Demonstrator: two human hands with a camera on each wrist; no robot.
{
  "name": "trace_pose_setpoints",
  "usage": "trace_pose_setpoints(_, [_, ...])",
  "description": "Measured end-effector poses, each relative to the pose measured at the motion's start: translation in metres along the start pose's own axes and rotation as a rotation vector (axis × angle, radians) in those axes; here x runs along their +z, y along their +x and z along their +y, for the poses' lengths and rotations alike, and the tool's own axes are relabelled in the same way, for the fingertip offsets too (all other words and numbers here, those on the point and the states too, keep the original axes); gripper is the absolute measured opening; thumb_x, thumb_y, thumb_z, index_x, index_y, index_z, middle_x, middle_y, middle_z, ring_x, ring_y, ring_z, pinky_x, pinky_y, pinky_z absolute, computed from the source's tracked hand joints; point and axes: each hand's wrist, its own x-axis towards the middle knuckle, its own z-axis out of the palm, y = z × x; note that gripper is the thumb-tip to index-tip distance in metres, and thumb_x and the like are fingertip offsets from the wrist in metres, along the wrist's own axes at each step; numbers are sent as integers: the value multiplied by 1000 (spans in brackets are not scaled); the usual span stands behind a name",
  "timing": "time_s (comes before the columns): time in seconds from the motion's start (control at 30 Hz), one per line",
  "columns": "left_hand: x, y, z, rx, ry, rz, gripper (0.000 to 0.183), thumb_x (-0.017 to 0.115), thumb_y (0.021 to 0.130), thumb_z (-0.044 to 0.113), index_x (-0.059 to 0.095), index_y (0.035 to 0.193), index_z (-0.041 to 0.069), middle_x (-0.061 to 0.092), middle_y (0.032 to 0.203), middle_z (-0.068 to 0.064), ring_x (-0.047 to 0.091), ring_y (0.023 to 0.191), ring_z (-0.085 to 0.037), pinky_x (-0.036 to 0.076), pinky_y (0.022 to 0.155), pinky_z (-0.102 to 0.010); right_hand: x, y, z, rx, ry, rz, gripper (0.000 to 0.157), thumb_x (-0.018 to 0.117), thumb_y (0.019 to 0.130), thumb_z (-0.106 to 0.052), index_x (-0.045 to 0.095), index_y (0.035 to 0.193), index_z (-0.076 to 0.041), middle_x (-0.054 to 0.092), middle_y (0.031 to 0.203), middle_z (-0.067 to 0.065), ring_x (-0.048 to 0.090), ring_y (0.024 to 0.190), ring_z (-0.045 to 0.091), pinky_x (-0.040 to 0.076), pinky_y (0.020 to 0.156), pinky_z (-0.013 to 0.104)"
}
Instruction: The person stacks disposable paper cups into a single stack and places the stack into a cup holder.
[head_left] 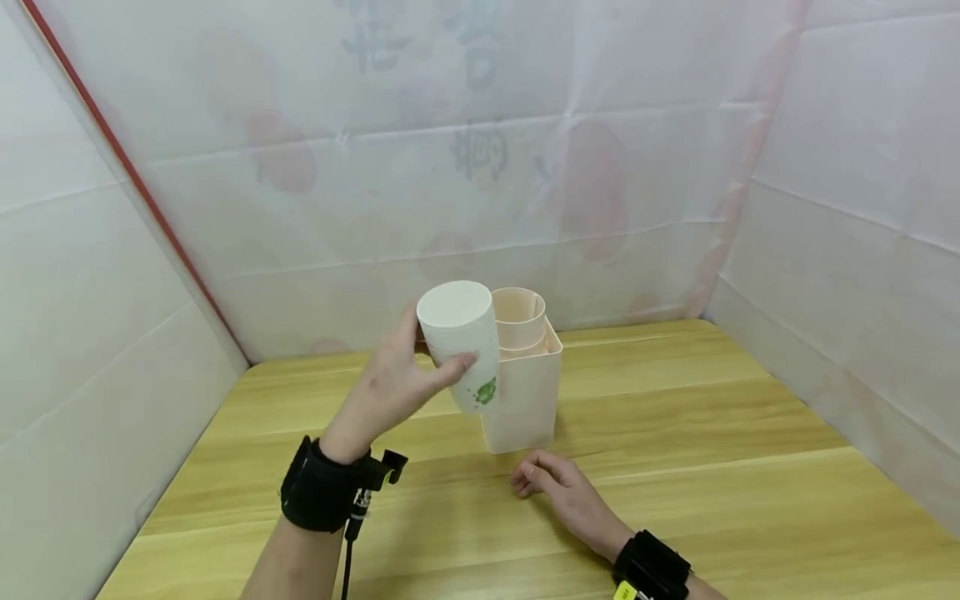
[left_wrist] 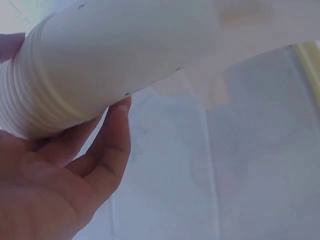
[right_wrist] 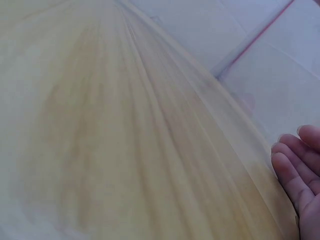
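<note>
My left hand (head_left: pixel 397 379) grips a stack of white paper cups (head_left: pixel 468 350) with a green print, thumb on the near side. The stack is held tilted in the air, mouth side down, just left of a cream square holder (head_left: pixel 525 400). A round cream tube (head_left: pixel 519 321) stands up out of that holder. In the left wrist view the layered rims of the paper cups lie by the palm, with curled fingers (left_wrist: pixel 112 145) beneath. My right hand (head_left: pixel 566 496) rests on the table in front of the holder, fingers loosely curled, holding nothing.
The wood-grain table (head_left: pixel 720 433) reaches back to a white cloth wall (head_left: pixel 375 208) with faded red and grey print. Cloth walls also stand at left and right. A black strap (head_left: pixel 322 483) with a cable sits on the left wrist, another strap (head_left: pixel 651 567) on the right.
</note>
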Motion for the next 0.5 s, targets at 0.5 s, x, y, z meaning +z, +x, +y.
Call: trace_pose_setpoints(0.5, [-26, 45, 19, 45, -2, 127, 55, 66, 82, 24, 40, 126, 3, 57, 105, -11, 54, 90, -17, 49, 77, -34, 5, 7, 32, -54, -6, 27, 31, 38, 100, -25, 56, 99, 0, 59, 98, 21, 57, 90, 33, 49, 80, 39])
